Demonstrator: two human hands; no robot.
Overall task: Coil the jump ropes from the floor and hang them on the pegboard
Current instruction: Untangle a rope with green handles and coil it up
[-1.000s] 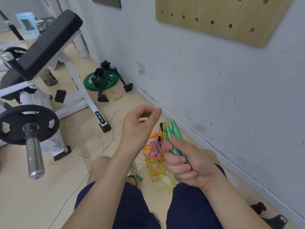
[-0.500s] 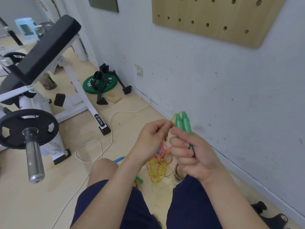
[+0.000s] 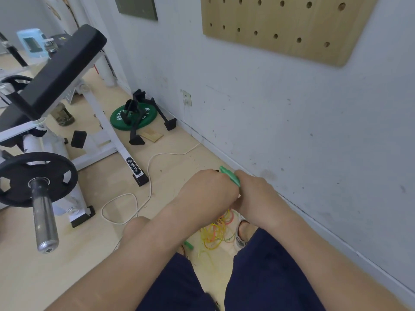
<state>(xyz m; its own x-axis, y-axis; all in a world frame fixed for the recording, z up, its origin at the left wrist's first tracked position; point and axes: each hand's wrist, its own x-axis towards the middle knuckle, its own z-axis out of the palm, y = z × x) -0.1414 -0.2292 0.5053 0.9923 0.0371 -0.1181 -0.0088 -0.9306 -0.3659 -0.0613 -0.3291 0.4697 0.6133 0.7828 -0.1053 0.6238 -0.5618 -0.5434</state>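
On my feed the two hands met low in the middle of the view, backs up, pressed side to side. The right hand (image 3: 256, 194) was clenched round a pair of green handles (image 3: 229, 178), whose tips stuck out above it, towards the wall (image 3: 292, 131). The left hand (image 3: 208, 191) was curled tight against it, touching the handles. Its fingers were tucked under, so I could not tell what it gripped, if anything.

Below the hands, the ropes (image 3: 219, 232) lay in a loose tangle on the floor (image 3: 179, 160): yellow, orange, pink and green strands, between the knees and just beside a shoe (image 3: 241, 235). One more green grip (image 3: 188, 245) lay at the tangle's left edge. Dark shorts (image 3: 265, 277) filled the bottom of the view.

The pegboard (image 3: 280, 25), light wood with rows of holes, hung on the wall up and to the right, well apart from the hands.

To the left stood a bench (image 3: 60, 70) with a black pad and white frame. Nearer me, a black plate (image 3: 38, 178) sat on a steel bar (image 3: 43, 221). A green plate (image 3: 143, 120) lay flat near the wall with black stands on it. A white cable (image 3: 149, 173) ran from a socket (image 3: 186, 98) and looped across the floor.
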